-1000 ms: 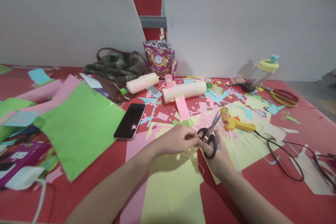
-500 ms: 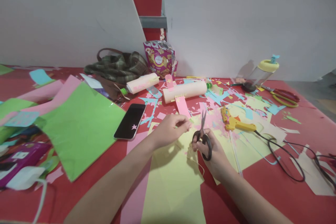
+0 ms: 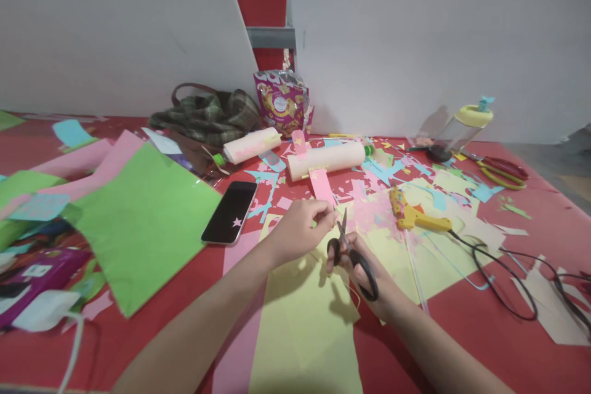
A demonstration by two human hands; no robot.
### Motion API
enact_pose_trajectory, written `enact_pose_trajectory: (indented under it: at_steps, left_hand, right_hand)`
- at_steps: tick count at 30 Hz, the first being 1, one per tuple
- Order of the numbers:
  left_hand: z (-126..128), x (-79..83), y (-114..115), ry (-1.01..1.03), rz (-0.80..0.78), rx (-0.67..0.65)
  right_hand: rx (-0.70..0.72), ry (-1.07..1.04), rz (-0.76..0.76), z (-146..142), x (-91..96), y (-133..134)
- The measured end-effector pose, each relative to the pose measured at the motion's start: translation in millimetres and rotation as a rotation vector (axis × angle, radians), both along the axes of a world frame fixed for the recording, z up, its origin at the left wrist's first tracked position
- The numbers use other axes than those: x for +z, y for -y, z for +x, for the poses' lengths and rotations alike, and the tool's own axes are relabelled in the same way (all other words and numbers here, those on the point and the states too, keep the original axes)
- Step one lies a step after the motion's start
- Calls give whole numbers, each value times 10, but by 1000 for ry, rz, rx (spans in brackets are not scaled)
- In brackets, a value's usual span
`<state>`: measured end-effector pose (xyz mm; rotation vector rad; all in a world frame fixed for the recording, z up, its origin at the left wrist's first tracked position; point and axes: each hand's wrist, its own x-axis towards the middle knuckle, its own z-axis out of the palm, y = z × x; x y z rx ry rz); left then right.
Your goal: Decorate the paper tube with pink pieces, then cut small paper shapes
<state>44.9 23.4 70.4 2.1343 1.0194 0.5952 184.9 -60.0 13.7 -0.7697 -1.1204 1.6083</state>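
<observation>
My right hand [image 3: 364, 265] grips black-handled scissors [image 3: 355, 257], thumb and fingers in the loops. The blades are parted and point up and left, close to the fingertips of my left hand [image 3: 307, 226]. That hand is closed in a pinch; whatever sits between its fingertips is too small to make out. Under both hands lie pale yellow paper sheets [image 3: 305, 332], with a pink sheet [image 3: 235, 332] along their left side. Just beyond, a paper-wrapped roll [image 3: 327, 160] with a green cap lies on its side, pink strips against it.
A phone [image 3: 229, 212] with a pink star on it and a green sheet [image 3: 148, 228] lie left. Right are a yellow glue gun [image 3: 418, 217] with a black cord, red-and-yellow-handled scissors [image 3: 503, 172] and a clear jar [image 3: 457, 132]. A snack bag [image 3: 282, 103] stands at the back. Paper scraps are scattered around.
My right hand has brought the scissors left, towards my left fingertips, and the blades have spread wider. The left hand has barely moved.
</observation>
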Motion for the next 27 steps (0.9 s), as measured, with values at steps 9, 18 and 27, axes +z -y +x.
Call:
enact_pose_trajectory:
  at_steps: [9, 18, 27]
  left_hand:
    - [13, 12, 19, -6, 37, -44]
    - [19, 27, 25, 6, 34, -49]
    - [7, 23, 13, -12, 64, -64]
  right_hand:
    - [-11, -5, -15, -10, 5, -2]
    - [-27, 22, -20, -16, 20, -6]
    - [-19, 9, -29, -15, 28, 1]
